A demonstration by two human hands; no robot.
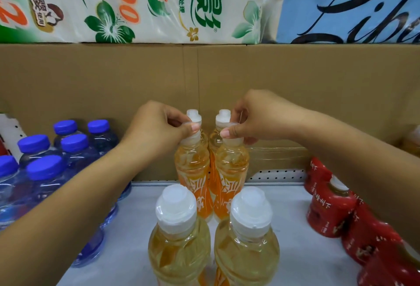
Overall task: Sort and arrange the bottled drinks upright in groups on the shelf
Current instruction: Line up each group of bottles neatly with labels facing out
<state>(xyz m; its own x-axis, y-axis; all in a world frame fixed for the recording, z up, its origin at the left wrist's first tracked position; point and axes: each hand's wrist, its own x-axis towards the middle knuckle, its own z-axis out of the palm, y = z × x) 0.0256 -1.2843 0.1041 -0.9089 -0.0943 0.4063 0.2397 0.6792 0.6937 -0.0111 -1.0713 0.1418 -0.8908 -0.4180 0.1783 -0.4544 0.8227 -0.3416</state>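
Six clear plastic bottles of pale orange drink stand upright in three pairs down the middle of the frame. The left hand (163,126) pinches the white cap of the left middle bottle (193,167) between thumb and fingers, and the right hand (256,119) pinches the cap of the right middle bottle (231,167) the same way; the two touch side by side. Just behind them only the stepped white caps of the back pair (193,114) show. The front pair (179,247) stands at the bottom centre, each cap under a shiny shrink seal.

At the left, round-shouldered water bottles (45,167) with blue caps are bunched together (their plastic has a blue tint). At the right stand bottles in red wrappers (329,213) with white characters.

All rest on a smooth pale grey shelf (284,217). A plain brown cardboard wall (91,81) rises behind it, with a strip of perforated panel (272,173) at its foot. Printed film-wrapped packs (136,1) fill the top of the frame.
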